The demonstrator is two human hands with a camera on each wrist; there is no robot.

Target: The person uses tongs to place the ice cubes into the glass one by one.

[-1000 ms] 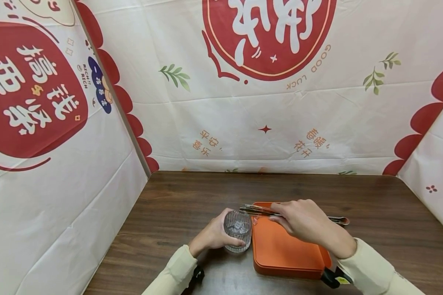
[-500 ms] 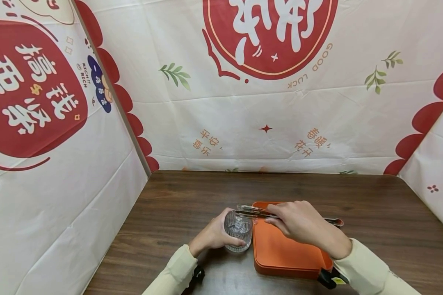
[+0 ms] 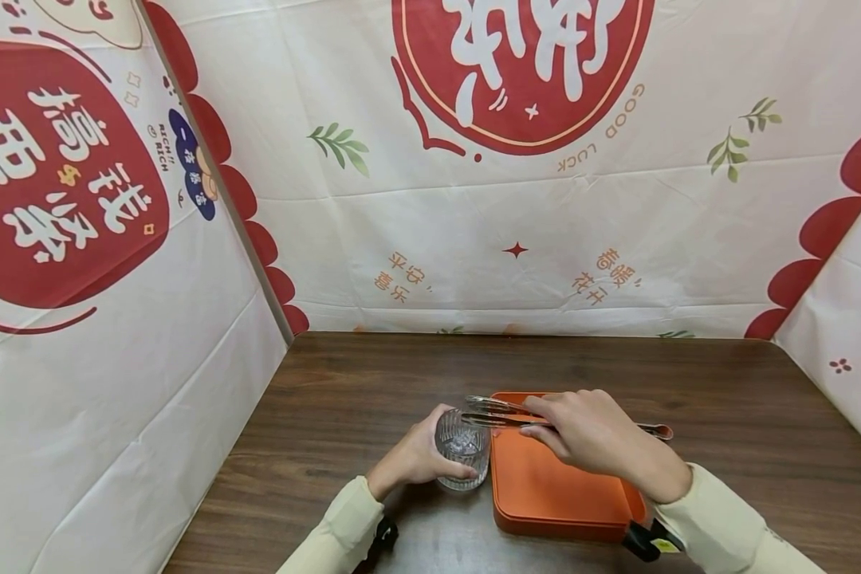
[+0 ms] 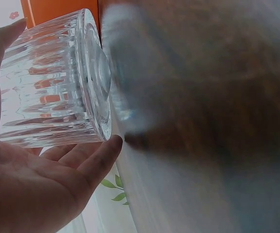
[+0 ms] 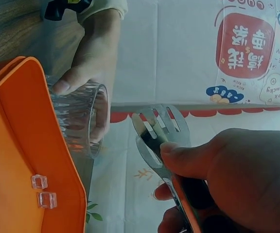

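Note:
My left hand (image 3: 425,453) grips a ribbed clear drinking glass (image 3: 461,461) just left of the orange tray. In the left wrist view the thumb and fingers curve round the glass (image 4: 52,87) near its base. Clear shapes show inside it, too unclear to count. My right hand (image 3: 581,430) holds metal tongs (image 3: 498,420) above the tray's far left corner, tips pointing left near the glass rim. In the right wrist view the slotted ends of the tongs (image 5: 149,131) stand slightly apart, with nothing seen between them. Small clear cubes (image 5: 47,200) lie inside the tray, against its wall.
The orange tray (image 3: 560,498) stands on a dark wooden table (image 3: 373,367). Its raised wall (image 5: 57,145) faces the glass. Printed white cloth (image 3: 430,207) hangs behind the table and along both sides.
The tongs moved left over the glass rim, then back slightly right, and their ends now stand wider apart. My left hand and the glass have stayed in place.

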